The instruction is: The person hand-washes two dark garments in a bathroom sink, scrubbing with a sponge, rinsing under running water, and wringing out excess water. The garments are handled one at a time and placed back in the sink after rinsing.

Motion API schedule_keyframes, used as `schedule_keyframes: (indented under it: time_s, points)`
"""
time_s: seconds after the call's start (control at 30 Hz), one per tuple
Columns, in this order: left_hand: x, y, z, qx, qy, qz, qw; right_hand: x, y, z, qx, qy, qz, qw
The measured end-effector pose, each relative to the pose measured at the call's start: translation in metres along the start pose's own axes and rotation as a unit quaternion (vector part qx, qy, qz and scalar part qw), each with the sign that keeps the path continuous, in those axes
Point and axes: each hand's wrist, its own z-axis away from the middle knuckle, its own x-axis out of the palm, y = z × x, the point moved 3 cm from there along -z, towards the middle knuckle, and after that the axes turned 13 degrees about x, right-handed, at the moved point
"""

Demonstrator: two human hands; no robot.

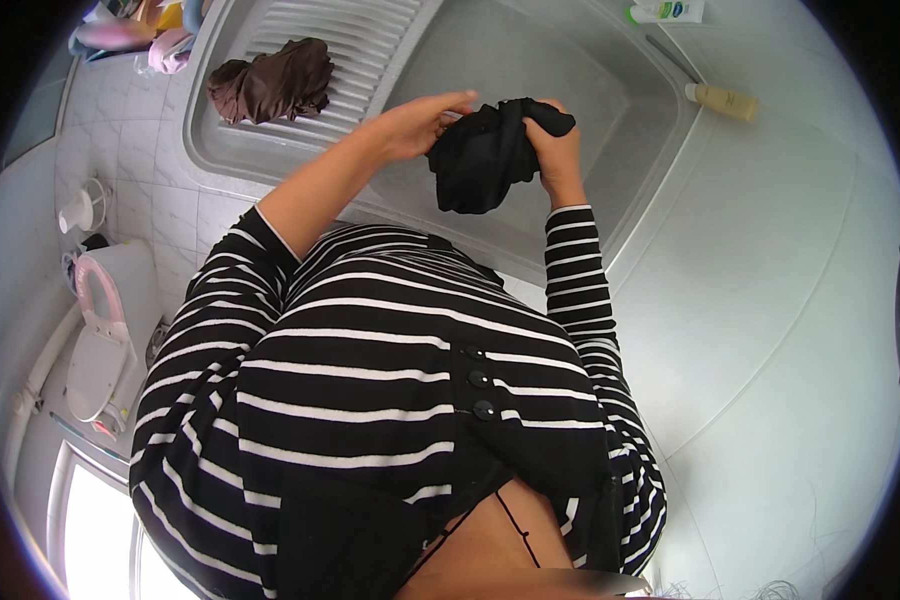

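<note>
Both my hands are raised over the grey basin of a laundry sink with a bunched black cloth between them. My right hand grips the cloth's right end, its fingers wrapped around a twisted fold. At the cloth's upper left edge is my left hand, with thumb and forefinger apart and the other fingers partly hidden; whether it grips the fabric cannot be told. A crumpled brown cloth lies on the ribbed washboard left of the basin.
A beige bottle lies at the sink's right rim, and a white tube with a green cap is above it. Colourful items sit beyond the washboard at the upper left. A toilet and a white holder are at the left.
</note>
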Motion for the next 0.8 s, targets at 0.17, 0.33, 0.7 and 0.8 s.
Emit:
schedule_keyframes:
  time_s: [0.17,0.33,0.7,0.8]
  points:
    - [0.002,-0.038,-0.02,0.039,0.092,0.12,0.988,0.006,-0.033,0.013,-0.095,0.032,0.146,0.984]
    - [-0.004,-0.054,-0.029,0.063,0.125,0.135,0.981,0.018,-0.058,0.029,-0.19,0.043,0.229,0.954]
    - [0.043,-0.005,0.018,0.03,-0.009,0.33,0.943,0.021,-0.064,0.053,-0.292,0.111,0.17,0.934]
    - [0.039,0.001,0.016,0.089,0.097,0.249,0.959,0.014,-0.043,0.052,-0.184,0.142,0.039,0.972]
